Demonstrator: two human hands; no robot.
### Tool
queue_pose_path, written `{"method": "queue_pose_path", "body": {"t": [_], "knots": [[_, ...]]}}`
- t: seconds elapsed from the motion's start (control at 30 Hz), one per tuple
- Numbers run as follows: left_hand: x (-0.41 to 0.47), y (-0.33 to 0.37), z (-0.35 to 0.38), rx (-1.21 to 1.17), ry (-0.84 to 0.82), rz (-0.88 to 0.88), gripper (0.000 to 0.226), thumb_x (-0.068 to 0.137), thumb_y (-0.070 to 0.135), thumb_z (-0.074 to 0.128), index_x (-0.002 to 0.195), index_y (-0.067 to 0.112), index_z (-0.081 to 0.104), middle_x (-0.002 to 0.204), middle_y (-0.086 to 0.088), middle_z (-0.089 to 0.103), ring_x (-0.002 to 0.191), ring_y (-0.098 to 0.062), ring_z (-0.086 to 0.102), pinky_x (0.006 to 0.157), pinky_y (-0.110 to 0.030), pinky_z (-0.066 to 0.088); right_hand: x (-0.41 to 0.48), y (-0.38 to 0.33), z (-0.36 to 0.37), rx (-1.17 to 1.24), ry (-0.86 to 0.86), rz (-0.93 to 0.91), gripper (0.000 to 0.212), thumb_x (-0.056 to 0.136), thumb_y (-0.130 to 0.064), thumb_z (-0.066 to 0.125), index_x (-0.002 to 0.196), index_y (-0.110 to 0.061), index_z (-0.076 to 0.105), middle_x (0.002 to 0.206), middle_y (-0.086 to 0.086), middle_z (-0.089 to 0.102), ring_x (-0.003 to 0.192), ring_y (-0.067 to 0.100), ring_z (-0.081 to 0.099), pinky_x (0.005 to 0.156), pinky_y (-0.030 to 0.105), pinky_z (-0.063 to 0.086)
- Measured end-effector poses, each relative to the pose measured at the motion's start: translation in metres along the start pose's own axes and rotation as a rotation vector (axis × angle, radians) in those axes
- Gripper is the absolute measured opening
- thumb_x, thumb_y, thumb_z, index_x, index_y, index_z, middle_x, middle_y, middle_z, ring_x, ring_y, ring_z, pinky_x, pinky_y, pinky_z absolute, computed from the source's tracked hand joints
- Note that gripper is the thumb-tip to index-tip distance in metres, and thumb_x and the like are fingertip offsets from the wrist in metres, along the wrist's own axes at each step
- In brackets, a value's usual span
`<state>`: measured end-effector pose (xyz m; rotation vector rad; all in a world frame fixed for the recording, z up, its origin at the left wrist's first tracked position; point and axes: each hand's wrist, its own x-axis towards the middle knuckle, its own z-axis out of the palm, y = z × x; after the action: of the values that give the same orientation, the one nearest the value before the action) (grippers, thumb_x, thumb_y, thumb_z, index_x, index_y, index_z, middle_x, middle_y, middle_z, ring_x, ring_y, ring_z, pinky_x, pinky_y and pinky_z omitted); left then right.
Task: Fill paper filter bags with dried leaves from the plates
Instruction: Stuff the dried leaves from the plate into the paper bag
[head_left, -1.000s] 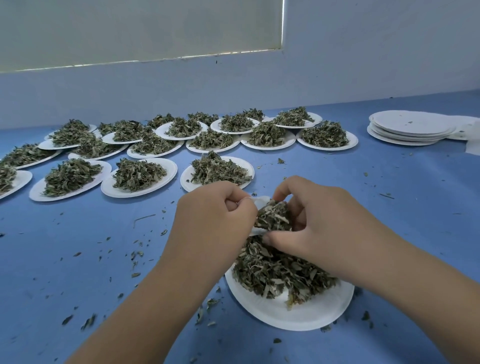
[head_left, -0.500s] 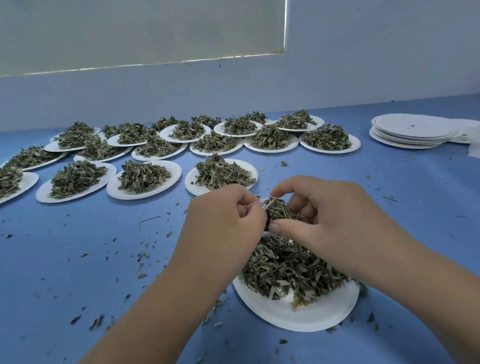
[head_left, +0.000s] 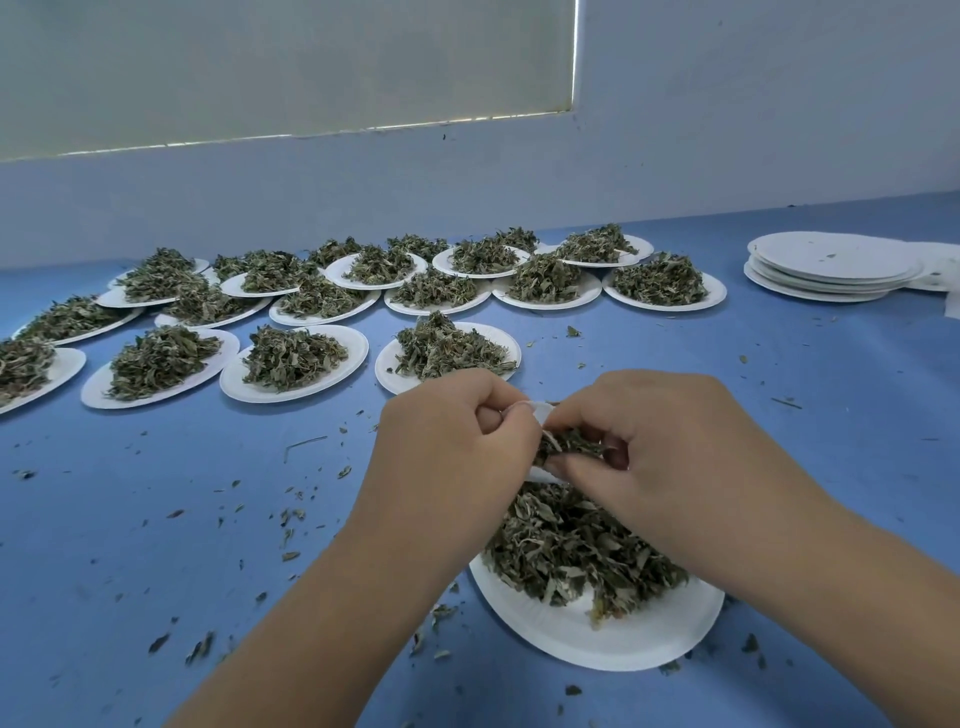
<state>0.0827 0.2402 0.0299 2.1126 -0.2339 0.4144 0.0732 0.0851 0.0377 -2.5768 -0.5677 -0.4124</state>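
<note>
Head view: left grip (head_left: 457, 441) holds filter bag (head_left: 540, 413); right grip (head_left: 649, 447) pinches dried leaves (head_left: 569, 444) into it.

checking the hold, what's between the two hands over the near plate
In the head view, a white paper filter bag stuffed with dried leaves sits between the left hand and right hand.

We see only our own two bare forearms and hands, the left hand (head_left: 457, 441) and the right hand (head_left: 654, 447), with no sleeves, gloves, rings, watch or bands showing on them, and short plain fingernails on the fingers.
</note>
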Motion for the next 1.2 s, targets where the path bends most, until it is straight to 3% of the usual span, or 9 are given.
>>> {"method": "queue_pose_path", "body": {"t": [0.27, 0.37, 0.47, 0.63, 0.8, 0.97, 1.03, 1.13, 1.2], "knots": [[-0.003, 0.0, 0.003, 0.012, 0.003, 0.022, 0.017, 0.082, 0.017, 0.062, 0.067, 0.022, 0.068, 0.053, 0.001, 0.059, 0.045, -0.002, 0.044, 0.044, -0.009, 0.034, 0.001, 0.004, -0.001, 0.169, 0.072, 0.015, 0.019, 0.075, -0.04, 0.073, 0.09, -0.038, 0.062, 0.071, -0.021, 0.061, 0.078, -0.002, 0.057, 0.065, 0.021, 0.048], [-0.002, 0.001, 0.002, -0.014, -0.008, 0.018, 0.017, 0.082, 0.015, 0.062, 0.068, 0.023, 0.069, 0.055, 0.0, 0.062, 0.048, -0.005, 0.049, 0.046, -0.01, 0.036, 0.001, 0.002, 0.002, 0.098, 0.115, -0.058, 0.007, 0.078, -0.034, 0.073, 0.08, -0.032, 0.066, 0.067, -0.017, 0.058, 0.071, 0.005, 0.056, 0.06, 0.023, 0.046], [-0.003, 0.003, 0.001, -0.051, -0.019, 0.023, 0.019, 0.081, 0.011, 0.062, 0.068, 0.022, 0.07, 0.056, -0.005, 0.063, 0.046, 0.0, 0.053, 0.045, -0.008, 0.036, 0.0, -0.001, 0.007, 0.066, 0.134, -0.124, 0.002, 0.08, -0.027, 0.074, 0.081, -0.026, 0.073, 0.069, -0.01, 0.057, 0.064, 0.009, 0.052, 0.059, 0.034, 0.047], [-0.001, 0.004, -0.005, -0.09, -0.007, 0.025, 0.018, 0.084, 0.014, 0.062, 0.069, 0.019, 0.071, 0.046, -0.001, 0.058, 0.036, 0.001, 0.045, 0.04, -0.003, 0.029, 0.0, 0.003, 0.003, 0.113, 0.138, -0.175, 0.013, 0.083, -0.032, 0.064, 0.092, -0.036, 0.073, 0.071, -0.016, 0.053, 0.064, -0.002, 0.047, 0.06, 0.014, 0.038], [0.002, 0.0, -0.008, -0.048, 0.03, 0.041, 0.019, 0.085, 0.016, 0.064, 0.067, 0.021, 0.068, 0.044, 0.001, 0.043, 0.038, -0.005, 0.034, 0.04, -0.007, 0.027, -0.001, 0.003, 0.001, 0.181, 0.334, -0.128, 0.02, 0.08, -0.031, 0.067, 0.099, -0.034, 0.063, 0.087, -0.016, 0.055, 0.071, -0.002, 0.053, 0.068, 0.005, 0.037], [0.001, -0.001, -0.009, -0.056, 0.034, 0.052, 0.018, 0.085, 0.016, 0.064, 0.067, 0.018, 0.068, 0.045, -0.004, 0.044, 0.038, -0.006, 0.032, 0.039, -0.007, 0.026, 0.005, 0.007, 0.002, 0.389, 0.081, 0.133, 0.048, 0.076, -0.05, 0.06, 0.122, -0.047, 0.049, 0.107, -0.026, 0.055, 0.079, -0.006, 0.059, 0.064, 0.012, 0.043], [0.002, -0.002, -0.009, -0.055, 0.037, 0.051, 0.018, 0.085, 0.015, 0.064, 0.067, 0.018, 0.068, 0.046, -0.005, 0.045, 0.038, -0.005, 0.032, 0.039, -0.007, 0.026, 0.006, 0.01, 0.005, 0.43, 0.035, 0.169, 0.043, 0.075, -0.044, 0.062, 0.117, -0.047, 0.054, 0.102, -0.025, 0.058, 0.076, -0.004, 0.06, 0.066, 0.016, 0.043], [0.002, -0.003, -0.008, -0.046, 0.047, 0.054, 0.018, 0.084, 0.015, 0.065, 0.067, 0.019, 0.069, 0.045, -0.004, 0.046, 0.038, -0.005, 0.033, 0.039, -0.007, 0.027, 0.009, 0.01, 0.008, 0.465, 0.097, 0.157, 0.016, 0.08, -0.027, 0.069, 0.092, -0.036, 0.068, 0.081, -0.021, 0.066, 0.066, 0.0, 0.061, 0.063, 0.014, 0.043], [0.001, -0.003, -0.007, -0.035, 0.048, 0.053, 0.017, 0.084, 0.015, 0.065, 0.068, 0.019, 0.069, 0.047, -0.005, 0.049, 0.038, -0.005, 0.034, 0.039, -0.007, 0.028, 0.008, 0.01, 0.009, 0.459, 0.158, 0.122, 0.014, 0.08, -0.018, 0.072, 0.082, -0.032, 0.07, 0.072, -0.017, 0.067, 0.063, 0.002, 0.061, 0.059, 0.011, 0.044]]}}
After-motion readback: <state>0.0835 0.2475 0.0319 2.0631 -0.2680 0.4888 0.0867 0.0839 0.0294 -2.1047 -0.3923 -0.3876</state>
